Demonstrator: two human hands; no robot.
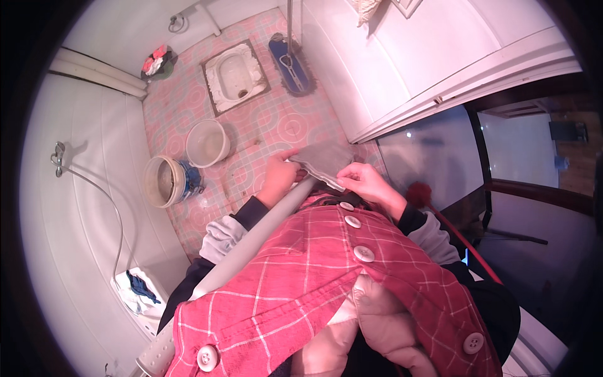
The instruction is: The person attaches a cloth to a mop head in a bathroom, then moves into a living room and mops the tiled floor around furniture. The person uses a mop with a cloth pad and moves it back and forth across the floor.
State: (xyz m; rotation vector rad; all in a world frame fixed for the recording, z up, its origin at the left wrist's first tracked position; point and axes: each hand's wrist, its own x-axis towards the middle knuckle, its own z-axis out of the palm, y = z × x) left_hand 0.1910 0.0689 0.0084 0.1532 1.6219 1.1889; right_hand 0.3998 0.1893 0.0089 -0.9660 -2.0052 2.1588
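Note:
A grey cloth (pixel 325 158) with a pale edge is stretched between my two hands in front of my waist. My left hand (pixel 278 175) grips its left end, with some fingers hidden beneath the fabric. At the right, the near edge is pinched between the thumb and fingers of my right hand (pixel 367 183). A long grey tube (pixel 254 235) slants past my left forearm along my body; its upper end disappears under the cloth. Its lower end is beside a perforated pale part (pixel 158 351), and I cannot tell whether they are joined.
On the pink patterned floor stand a white bucket (pixel 207 143) and another tub (pixel 162 181). Beyond are a squat toilet (pixel 235 75) and a blue flat mop (pixel 293 70). A shower hose (pixel 118 212) hangs left. A red-handled brush (pixel 419 194) is right, near the doorway.

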